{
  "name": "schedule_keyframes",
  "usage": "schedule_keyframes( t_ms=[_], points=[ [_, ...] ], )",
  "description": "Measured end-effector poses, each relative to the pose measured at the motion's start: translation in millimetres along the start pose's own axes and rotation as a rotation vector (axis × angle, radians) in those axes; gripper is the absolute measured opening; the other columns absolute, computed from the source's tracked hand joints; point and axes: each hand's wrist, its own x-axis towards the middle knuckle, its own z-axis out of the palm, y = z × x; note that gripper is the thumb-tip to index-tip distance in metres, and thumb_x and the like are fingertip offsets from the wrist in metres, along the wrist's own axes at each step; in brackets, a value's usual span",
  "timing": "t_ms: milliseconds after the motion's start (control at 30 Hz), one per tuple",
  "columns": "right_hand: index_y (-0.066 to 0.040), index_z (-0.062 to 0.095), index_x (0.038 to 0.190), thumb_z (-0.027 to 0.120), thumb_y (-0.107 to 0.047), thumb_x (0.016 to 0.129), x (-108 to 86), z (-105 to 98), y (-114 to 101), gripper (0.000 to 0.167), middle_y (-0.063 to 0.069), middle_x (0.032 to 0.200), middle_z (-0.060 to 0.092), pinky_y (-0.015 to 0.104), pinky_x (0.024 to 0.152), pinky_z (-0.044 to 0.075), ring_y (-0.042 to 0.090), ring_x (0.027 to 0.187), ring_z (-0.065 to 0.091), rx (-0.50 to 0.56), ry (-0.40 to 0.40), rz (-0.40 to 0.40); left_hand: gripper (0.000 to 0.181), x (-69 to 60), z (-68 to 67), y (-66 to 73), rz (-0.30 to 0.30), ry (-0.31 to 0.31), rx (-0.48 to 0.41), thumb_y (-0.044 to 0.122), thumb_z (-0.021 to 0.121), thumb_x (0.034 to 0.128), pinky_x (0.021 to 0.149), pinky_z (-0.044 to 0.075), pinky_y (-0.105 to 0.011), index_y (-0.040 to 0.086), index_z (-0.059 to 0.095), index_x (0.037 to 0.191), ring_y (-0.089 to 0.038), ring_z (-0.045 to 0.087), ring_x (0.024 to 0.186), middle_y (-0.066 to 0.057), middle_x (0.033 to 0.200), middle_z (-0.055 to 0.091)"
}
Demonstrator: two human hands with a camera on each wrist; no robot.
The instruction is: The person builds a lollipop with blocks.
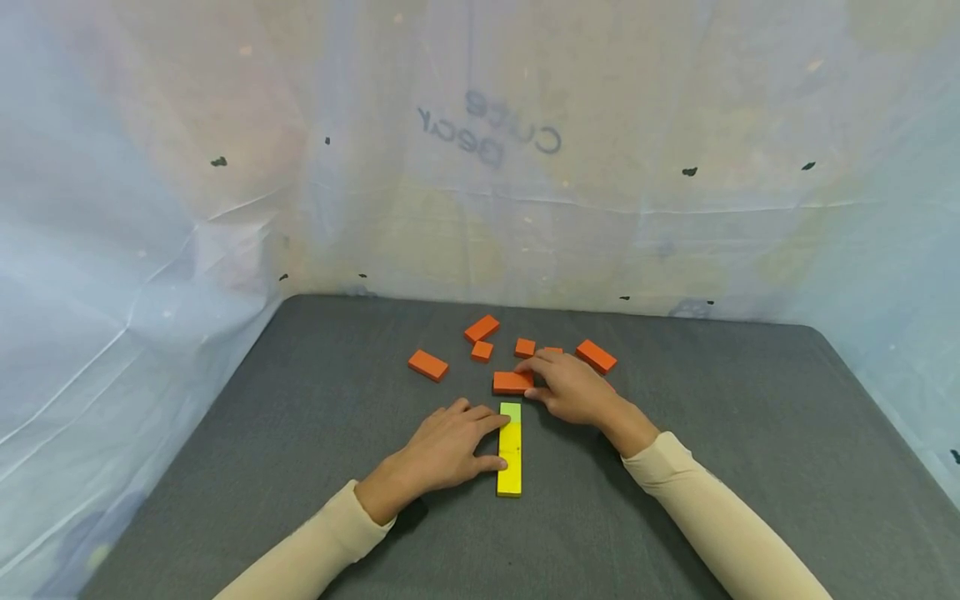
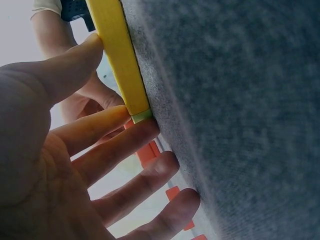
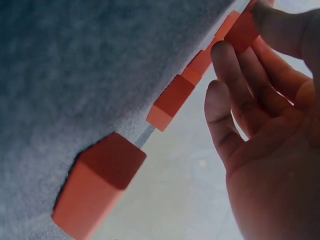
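Right hand (image 1: 573,387) covers part of an orange block (image 1: 553,351) behind it, sleeves (image 1: 720,517) get chopped at the head view's bottom. Yellow bar (image 2: 121,55) runs off the left wrist cam's top, dark speck (image 1: 517,450) on it's too tiny to read.

From here, the dark grey cloth surface (image 1: 750,433) looks matt, faintly rough with weave. Toward its far edge, the orange rectangular wooden-looking blocks (image 1: 428,365) are smooth and matt; farther from it, the long yellow wooden-looking strip (image 1: 510,471) seems smooth too. Cream cloth sleeves (image 1: 723,521) look matt. Past the far corners, thin translucent plastic sheeting (image 1: 480,242) hangs creased, slightly shiny.
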Motion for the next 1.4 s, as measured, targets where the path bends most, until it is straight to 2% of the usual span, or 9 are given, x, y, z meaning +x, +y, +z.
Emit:
schedule_keyframes(
  t_ms=[233,600,833,1000,1400],
  points=[
    [-0.016,0.067,0.125,0.069,-0.028,0.094,-0.8,0.5,-1.1,0.033,0.001,0.11,0.066,0.035,0.079,0.052,0.014,0.086,0.061,-0.005,0.019,-0.025,0.063,0.3,-0.1,-0.1,-0.004,-0.005,0.003,0.057,0.067,0.0883,0.082,0.048,-0.039,0.026,0.056,0.142,-0.016,0.052,0.103,0.005,0.137,0.061],
    [-0.017,0.067,0.125,0.068,-0.03,0.095,-3.6,1.8,-3.0,0.033,0.002,0.116,0.067,0.042,0.087,0.053,0.02,0.098,0.066,-0.008,0.002,-0.016,0.063,0.4,0.2,-1.0,0.005,0.0,0.017,0.057,0.066,0.0888,0.081,0.049,-0.038,0.025,0.056,0.142,-0.015,0.052,0.101,0.004,0.136,0.061],
    [-0.017,0.067,0.125,0.067,-0.03,0.096,-4.3,2.8,-2.3,0.032,-0.002,0.109,0.065,0.033,0.079,0.051,0.01,0.086,0.06,0.027,-0.023,-0.049,0.064,-0.1,1.5,-2.2,0.011,0.005,0.037,0.057,0.065,0.0891,0.082,0.049,-0.037,0.025,0.055,0.143,-0.015,0.052,0.102,0.004,0.137,0.061],
    [-0.017,0.066,0.125,0.067,-0.03,0.095,-4.5,1.5,-3.5,0.032,-0.004,0.105,0.064,0.029,0.075,0.049,0.008,0.081,0.056,0.039,-0.057,-0.063,0.064,0.2,1.5,-1.9,0.005,-0.001,0.042,0.058,0.065,0.0895,0.082,0.049,-0.037,0.025,0.054,0.144,-0.015,0.052,0.102,0.004,0.138,0.06],
    [-0.017,0.064,0.128,0.068,-0.031,0.095,-4.3,3.9,-2.9,0.035,-0.001,0.116,0.065,0.037,0.086,0.052,0.013,0.097,0.062,0.033,-0.094,-0.056,0.064,0.0,2.7,-2.2,0.004,-0.004,0.046,0.058,0.064,0.0896,0.081,0.048,-0.037,0.026,0.054,0.144,-0.015,0.051,0.102,0.005,0.138,0.06]
  ],
)
